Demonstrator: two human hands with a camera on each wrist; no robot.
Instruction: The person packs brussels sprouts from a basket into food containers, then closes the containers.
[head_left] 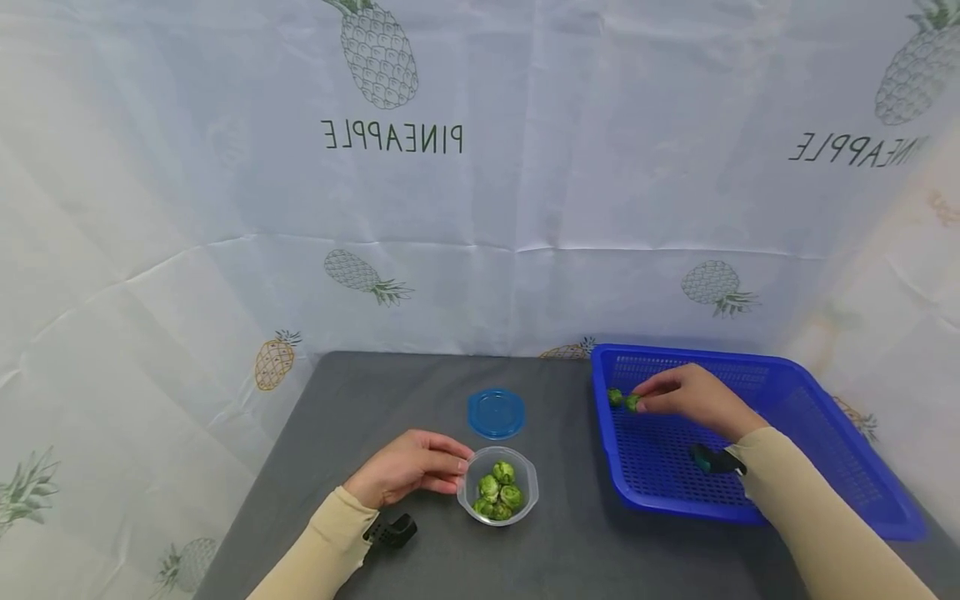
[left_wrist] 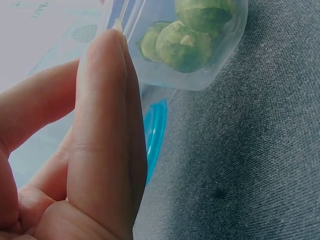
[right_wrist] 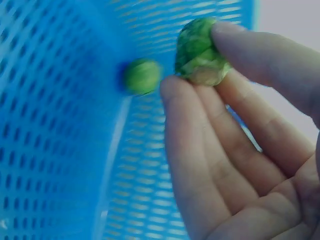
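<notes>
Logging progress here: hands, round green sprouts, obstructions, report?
Left hand pinching rim of clear plastic tub. Right hand pinching green sprout over floor of blue plastic basket. Second sprout inside basket. No obstruction visible.

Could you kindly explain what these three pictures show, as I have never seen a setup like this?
Certainly. There is no machine here: one person works with two bare hands. The wide picture comes from a camera worn on the head, looking forward and down; the two close-ups come from cameras on the left and right wrists. On the dark grey surface are a clear container with several green sprouts inside, a round blue lid just beyond it, and a blue basket to the right. The left hand pinches the container's edge. The right hand, over the basket, holds one sprout between thumb and fingers; another sprout lies in the basket.
</notes>
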